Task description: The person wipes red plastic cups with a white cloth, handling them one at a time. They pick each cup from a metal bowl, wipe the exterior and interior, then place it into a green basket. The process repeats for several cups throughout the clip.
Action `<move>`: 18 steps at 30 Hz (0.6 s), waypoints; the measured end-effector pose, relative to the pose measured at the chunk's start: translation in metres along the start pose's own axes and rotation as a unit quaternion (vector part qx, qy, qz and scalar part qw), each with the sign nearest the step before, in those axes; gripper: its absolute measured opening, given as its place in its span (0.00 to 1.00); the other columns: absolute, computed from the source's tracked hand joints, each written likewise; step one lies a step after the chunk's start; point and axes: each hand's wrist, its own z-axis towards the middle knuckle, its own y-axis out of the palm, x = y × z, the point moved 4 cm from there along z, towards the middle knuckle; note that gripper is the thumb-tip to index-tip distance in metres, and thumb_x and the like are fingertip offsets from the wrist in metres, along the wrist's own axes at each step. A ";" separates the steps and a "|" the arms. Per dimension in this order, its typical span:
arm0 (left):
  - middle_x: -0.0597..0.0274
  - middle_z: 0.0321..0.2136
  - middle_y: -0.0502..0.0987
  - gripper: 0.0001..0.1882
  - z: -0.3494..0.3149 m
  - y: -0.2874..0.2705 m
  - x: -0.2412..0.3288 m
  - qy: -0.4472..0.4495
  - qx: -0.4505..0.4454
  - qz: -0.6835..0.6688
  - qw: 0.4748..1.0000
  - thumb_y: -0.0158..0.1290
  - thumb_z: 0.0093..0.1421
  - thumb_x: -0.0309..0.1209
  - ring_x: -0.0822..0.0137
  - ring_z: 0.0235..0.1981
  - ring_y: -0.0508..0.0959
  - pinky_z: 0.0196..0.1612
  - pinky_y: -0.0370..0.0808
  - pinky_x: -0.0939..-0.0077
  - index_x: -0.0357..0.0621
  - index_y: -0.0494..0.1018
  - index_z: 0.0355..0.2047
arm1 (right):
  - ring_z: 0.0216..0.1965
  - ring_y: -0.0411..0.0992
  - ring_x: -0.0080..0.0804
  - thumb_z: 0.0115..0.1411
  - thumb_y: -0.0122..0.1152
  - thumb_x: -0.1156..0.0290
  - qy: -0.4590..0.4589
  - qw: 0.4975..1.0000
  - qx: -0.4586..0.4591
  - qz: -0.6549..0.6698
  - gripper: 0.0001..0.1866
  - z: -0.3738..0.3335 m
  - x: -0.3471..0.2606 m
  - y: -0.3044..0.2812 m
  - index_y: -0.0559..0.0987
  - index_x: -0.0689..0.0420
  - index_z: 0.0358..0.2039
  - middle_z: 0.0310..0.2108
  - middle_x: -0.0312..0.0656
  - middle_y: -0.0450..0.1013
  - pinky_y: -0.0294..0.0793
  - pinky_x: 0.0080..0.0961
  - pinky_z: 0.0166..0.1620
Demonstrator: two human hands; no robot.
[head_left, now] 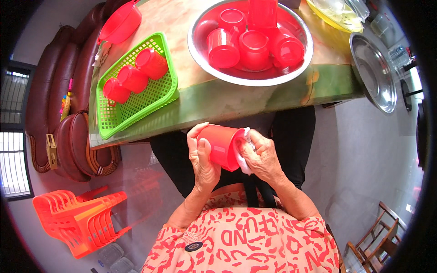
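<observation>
Above my lap, my left hand (203, 157) is wrapped round a red plastic mug (220, 143), which lies tilted with its mouth toward the right. My right hand (261, 157) grips a white cloth (246, 169) and presses it into the mug's mouth, so some fingertips are hidden inside. Beyond my hands, a large steel basin (255, 82) on the table holds several red mugs (253, 48). To its left, a green plastic basket (136, 119) contains three red mugs (133, 78) in a row.
The stone-topped table (273, 96) has its near edge just past my hands. At the far left is a red colander (120, 22); a yellow basin (334, 16) and a round steel tray (374, 73) are on the right. Orange stacked chairs (82, 218) and a brown sofa (54, 91) stand left.
</observation>
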 end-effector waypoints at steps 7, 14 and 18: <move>0.55 0.48 0.67 0.34 0.003 -0.010 -0.002 0.069 -0.025 0.097 0.993 0.52 0.61 0.51 0.68 0.47 0.69 0.50 0.69 0.72 0.41 0.58 0.58 | 0.21 0.67 0.13 0.66 0.53 0.61 0.156 0.956 -0.061 0.242 0.15 -0.018 0.013 0.016 0.77 0.58 0.43 0.26 0.29 0.73 0.66 0.17 0.23; 0.58 0.60 0.57 0.39 -0.011 0.005 0.010 0.046 -0.037 0.192 0.980 0.56 0.58 0.37 0.65 0.57 0.62 0.57 0.63 0.70 0.41 0.50 0.64 | 0.16 0.70 0.49 0.59 0.56 0.68 -0.090 0.961 0.166 -0.203 0.12 -0.001 -0.007 -0.011 0.69 0.60 0.22 0.13 0.49 0.67 0.67 0.37 0.19; 0.53 0.57 0.63 0.41 0.001 -0.001 -0.006 0.007 0.003 0.074 0.997 0.55 0.58 0.33 0.61 0.55 0.68 0.57 0.67 0.67 0.44 0.45 0.66 | 0.18 0.69 0.47 0.55 0.58 0.71 -0.234 0.920 0.081 -0.304 0.10 -0.009 -0.028 0.009 0.68 0.60 0.23 0.20 0.49 0.68 0.67 0.37 0.20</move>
